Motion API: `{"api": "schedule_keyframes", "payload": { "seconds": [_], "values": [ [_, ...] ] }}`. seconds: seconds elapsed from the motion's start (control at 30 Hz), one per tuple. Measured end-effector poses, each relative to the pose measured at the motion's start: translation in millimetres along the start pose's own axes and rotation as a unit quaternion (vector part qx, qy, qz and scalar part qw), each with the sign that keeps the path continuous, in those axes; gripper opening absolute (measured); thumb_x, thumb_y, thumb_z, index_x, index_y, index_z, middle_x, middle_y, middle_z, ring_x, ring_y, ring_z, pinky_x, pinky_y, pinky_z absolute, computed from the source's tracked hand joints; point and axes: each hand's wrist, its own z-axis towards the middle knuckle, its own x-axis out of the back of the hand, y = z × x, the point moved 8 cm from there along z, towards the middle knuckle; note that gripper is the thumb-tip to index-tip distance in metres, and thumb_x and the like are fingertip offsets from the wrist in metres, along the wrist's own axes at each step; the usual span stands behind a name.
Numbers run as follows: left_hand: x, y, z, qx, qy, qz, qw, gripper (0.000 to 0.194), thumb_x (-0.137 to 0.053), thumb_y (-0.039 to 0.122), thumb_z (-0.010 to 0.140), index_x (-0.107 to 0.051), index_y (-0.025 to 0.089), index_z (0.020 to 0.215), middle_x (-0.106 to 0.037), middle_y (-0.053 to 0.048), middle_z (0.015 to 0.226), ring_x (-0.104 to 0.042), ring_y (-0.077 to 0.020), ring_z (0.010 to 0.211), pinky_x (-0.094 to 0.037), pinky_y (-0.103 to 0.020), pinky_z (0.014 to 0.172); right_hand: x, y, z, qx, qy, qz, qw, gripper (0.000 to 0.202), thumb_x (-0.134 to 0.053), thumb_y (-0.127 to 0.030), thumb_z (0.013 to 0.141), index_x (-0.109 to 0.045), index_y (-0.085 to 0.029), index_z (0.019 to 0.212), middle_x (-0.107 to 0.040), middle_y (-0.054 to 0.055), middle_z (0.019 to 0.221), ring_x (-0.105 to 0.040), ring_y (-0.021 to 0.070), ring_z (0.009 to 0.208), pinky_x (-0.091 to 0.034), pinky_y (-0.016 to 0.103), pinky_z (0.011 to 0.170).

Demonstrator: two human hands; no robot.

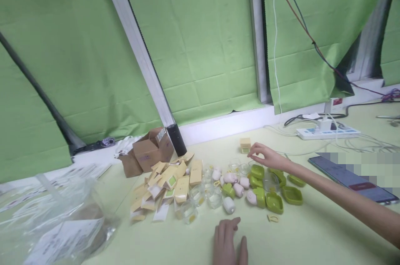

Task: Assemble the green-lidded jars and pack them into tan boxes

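Observation:
My right hand (263,156) is stretched out over the back of the table, fingers bent and somewhat apart, with nothing visible in them. Just left of its fingertips stands a small yellow box (245,144) with a green window; I cannot tell whether they touch. My left hand (227,241) lies at the front, thumb spread from the fingers, holding nothing. Between the hands are green square cups (274,203), pale pink rounded pieces (229,205) and clear plastic domes (214,197). A small yellow loop (273,218) lies in front of the cups.
Several flattened yellow cartons (181,189) are heaped left of the parts, before an open brown cardboard box (150,154). A clear plastic bag (62,223) lies at left. At right are a phone (350,179), a white power strip (328,132) and loose cables.

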Motion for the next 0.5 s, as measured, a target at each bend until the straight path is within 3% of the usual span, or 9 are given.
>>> {"api": "schedule_keyframes", "payload": {
  "seconds": [0.13, 0.2, 0.33, 0.43, 0.5],
  "values": [
    [16.9, 36.1, 29.4, -0.054, 0.025, 0.163, 0.985, 0.032, -0.048, 0.014, 0.080, -0.058, 0.022, 0.109, -0.056, -0.010, 0.104, -0.050, -0.0276, 0.100, -0.042, -0.045, 0.086, -10.1, -42.3, -56.8, 0.055, -0.123, 0.006, 0.991, 0.016, -0.054, -0.020, 0.080, -0.070, -0.022, 0.084, -0.068, 0.001, 0.083, -0.062, 0.0143, 0.072, -0.047, 0.023, 0.063],
    [12.6, 51.3, 41.9, -0.074, 0.000, 0.188, 0.979, 0.033, -0.049, 0.013, 0.080, -0.056, 0.021, 0.110, -0.054, -0.010, 0.108, -0.048, -0.0279, 0.103, -0.040, -0.047, 0.088, -17.9, -55.5, -78.2, 0.061, -0.166, -0.005, 0.984, 0.012, -0.060, -0.019, 0.072, -0.071, -0.022, 0.076, -0.067, -0.002, 0.065, -0.059, 0.0120, 0.053, -0.039, 0.020, 0.047],
    [-12.4, 81.6, 58.4, -0.161, -0.059, 0.159, 0.972, 0.048, -0.044, 0.010, 0.080, -0.047, 0.024, 0.125, -0.048, -0.010, 0.126, -0.040, -0.0291, 0.118, -0.031, -0.048, 0.098, -38.1, -69.1, -96.4, 0.056, -0.152, -0.042, 0.986, 0.020, -0.055, -0.010, 0.064, -0.070, -0.023, 0.068, -0.063, -0.001, 0.051, -0.054, 0.0143, 0.046, -0.029, 0.023, 0.046],
    [-36.8, 99.8, 70.6, -0.226, -0.135, 0.107, 0.959, 0.065, -0.043, 0.003, 0.071, -0.042, 0.024, 0.132, -0.044, -0.010, 0.136, -0.035, -0.0327, 0.124, -0.020, -0.052, 0.103, -56.7, -69.9, -99.9, 0.048, -0.132, -0.048, 0.989, 0.027, -0.050, -0.003, 0.059, -0.068, -0.023, 0.059, -0.066, 0.002, 0.055, -0.056, 0.0181, 0.049, -0.028, 0.026, 0.047],
    [-51.8, 107.9, 79.2, -0.251, -0.200, 0.078, 0.944, 0.065, -0.045, 0.003, 0.067, -0.047, 0.025, 0.129, -0.050, -0.010, 0.131, -0.040, -0.0349, 0.119, -0.023, -0.053, 0.100, -61.6, -67.2, -101.0, 0.042, -0.118, -0.041, 0.991, 0.030, -0.047, -0.001, 0.059, -0.067, -0.023, 0.059, -0.069, 0.004, 0.062, -0.058, 0.0198, 0.053, -0.030, 0.028, 0.048]
  ]
}}
